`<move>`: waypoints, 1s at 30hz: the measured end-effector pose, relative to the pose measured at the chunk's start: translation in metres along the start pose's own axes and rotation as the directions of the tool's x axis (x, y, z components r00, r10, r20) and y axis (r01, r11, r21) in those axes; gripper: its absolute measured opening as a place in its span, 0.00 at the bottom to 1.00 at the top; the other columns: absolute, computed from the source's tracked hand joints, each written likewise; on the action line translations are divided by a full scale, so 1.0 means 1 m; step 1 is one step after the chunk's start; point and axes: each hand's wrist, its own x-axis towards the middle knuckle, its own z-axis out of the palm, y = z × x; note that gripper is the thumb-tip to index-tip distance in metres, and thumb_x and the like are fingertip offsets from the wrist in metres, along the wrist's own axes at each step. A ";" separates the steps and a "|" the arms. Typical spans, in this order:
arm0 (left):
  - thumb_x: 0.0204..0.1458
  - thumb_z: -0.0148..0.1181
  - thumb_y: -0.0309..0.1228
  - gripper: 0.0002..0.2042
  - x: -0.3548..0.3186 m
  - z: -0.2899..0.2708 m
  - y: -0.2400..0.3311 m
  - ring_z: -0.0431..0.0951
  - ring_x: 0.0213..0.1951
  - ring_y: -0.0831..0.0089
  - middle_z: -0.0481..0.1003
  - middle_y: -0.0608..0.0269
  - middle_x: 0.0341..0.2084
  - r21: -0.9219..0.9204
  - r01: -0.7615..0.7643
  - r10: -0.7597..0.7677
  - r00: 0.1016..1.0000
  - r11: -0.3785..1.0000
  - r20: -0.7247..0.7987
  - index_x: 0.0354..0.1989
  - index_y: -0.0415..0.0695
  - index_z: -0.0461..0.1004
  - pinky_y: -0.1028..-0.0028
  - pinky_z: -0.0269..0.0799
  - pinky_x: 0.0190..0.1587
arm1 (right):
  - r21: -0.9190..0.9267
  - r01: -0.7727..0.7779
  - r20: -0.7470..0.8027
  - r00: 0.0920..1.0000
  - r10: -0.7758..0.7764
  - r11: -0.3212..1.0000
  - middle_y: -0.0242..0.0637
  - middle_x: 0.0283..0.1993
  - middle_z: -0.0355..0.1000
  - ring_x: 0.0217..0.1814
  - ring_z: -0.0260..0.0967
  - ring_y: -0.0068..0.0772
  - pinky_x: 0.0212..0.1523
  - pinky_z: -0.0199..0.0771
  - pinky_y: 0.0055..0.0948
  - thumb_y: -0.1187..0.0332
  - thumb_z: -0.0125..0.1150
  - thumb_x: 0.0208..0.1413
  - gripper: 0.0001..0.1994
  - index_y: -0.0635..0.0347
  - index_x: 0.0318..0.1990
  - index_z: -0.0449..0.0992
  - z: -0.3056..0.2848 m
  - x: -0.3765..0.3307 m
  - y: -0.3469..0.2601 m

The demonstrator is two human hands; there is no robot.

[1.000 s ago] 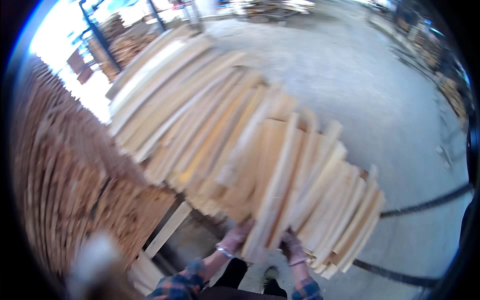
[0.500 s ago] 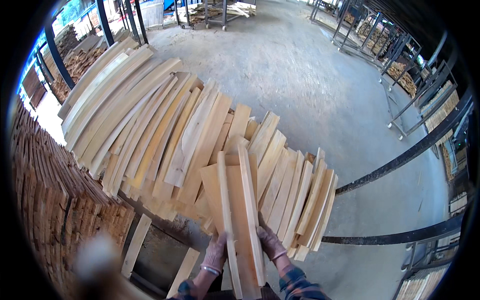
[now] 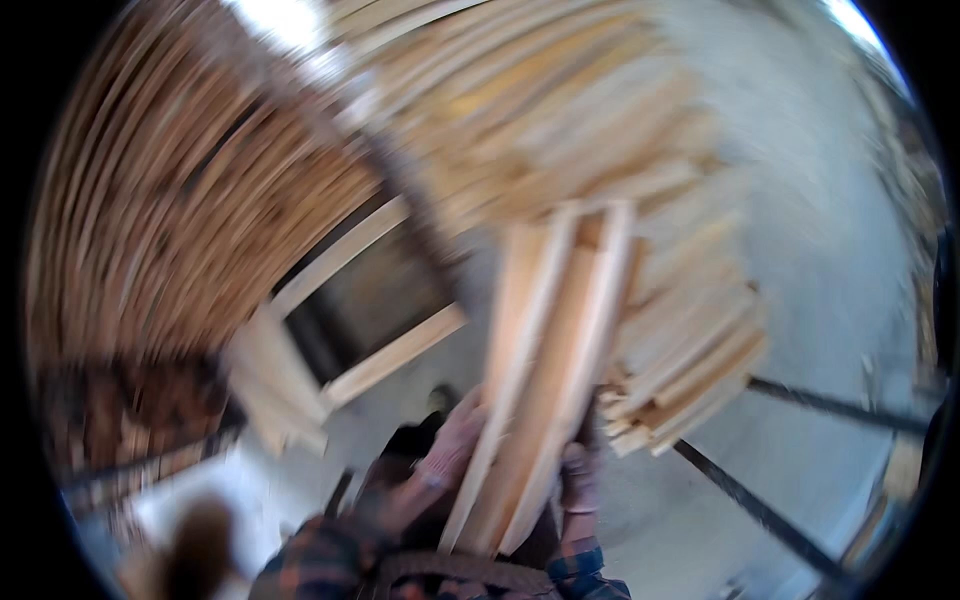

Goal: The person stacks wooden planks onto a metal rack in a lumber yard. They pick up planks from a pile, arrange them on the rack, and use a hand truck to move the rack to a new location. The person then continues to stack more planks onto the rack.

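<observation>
A small bundle of long, pale wooden boards (image 3: 530, 390) slants up in front of me, two of them standing on edge along a flat one. My left hand (image 3: 460, 435), in a pinkish work glove, is closed against the bundle's left side. On the other side, my gloved right hand (image 3: 578, 480) grips the lower right edge; some of its fingers are hidden by the wood. Beyond the bundle lies a big pile of light boards (image 3: 560, 110), smeared by motion.
A tall stack of brown boards (image 3: 180, 200) rises at the left. Between it and me, pale boards (image 3: 395, 355) lie around a dark opening. Black metal bars (image 3: 770, 510) cross above the concrete floor (image 3: 820, 260) at the right.
My view has swung left, so the light pile now sits farther up and right and the brown stack fills more of the left. The bundle has stayed in both hands and now tilts to the right.
</observation>
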 end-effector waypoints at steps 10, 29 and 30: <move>0.56 0.57 0.48 0.31 -0.026 -0.200 -0.015 0.70 0.48 0.78 0.72 0.63 0.49 -0.200 -0.252 0.222 0.962 0.947 -0.159 0.61 0.38 0.62 0.76 0.67 0.51 | -0.398 -0.018 0.299 0.943 0.148 0.917 0.42 0.74 0.42 0.73 0.45 0.39 0.68 0.52 0.38 0.34 0.71 0.27 0.66 0.57 0.72 0.40 0.097 0.016 0.175; 0.55 0.59 0.28 0.20 0.228 -0.670 -0.124 0.77 0.41 0.76 0.78 0.60 0.42 0.153 -0.476 0.388 0.444 0.866 -0.808 0.56 0.39 0.69 0.76 0.73 0.43 | -0.930 0.358 0.368 0.907 0.207 0.085 0.54 0.64 0.59 0.53 0.69 0.58 0.50 0.76 0.44 0.75 0.62 0.45 0.45 0.46 0.71 0.44 0.188 0.235 0.598; 0.55 0.59 0.27 0.20 0.232 -0.677 -0.125 0.76 0.41 0.77 0.78 0.61 0.42 0.056 -0.523 0.337 0.460 0.851 -0.821 0.56 0.39 0.69 0.77 0.72 0.43 | -0.880 0.463 0.475 0.868 0.146 0.107 0.52 0.65 0.59 0.52 0.71 0.55 0.49 0.76 0.41 0.76 0.62 0.45 0.45 0.46 0.71 0.44 0.179 0.239 0.602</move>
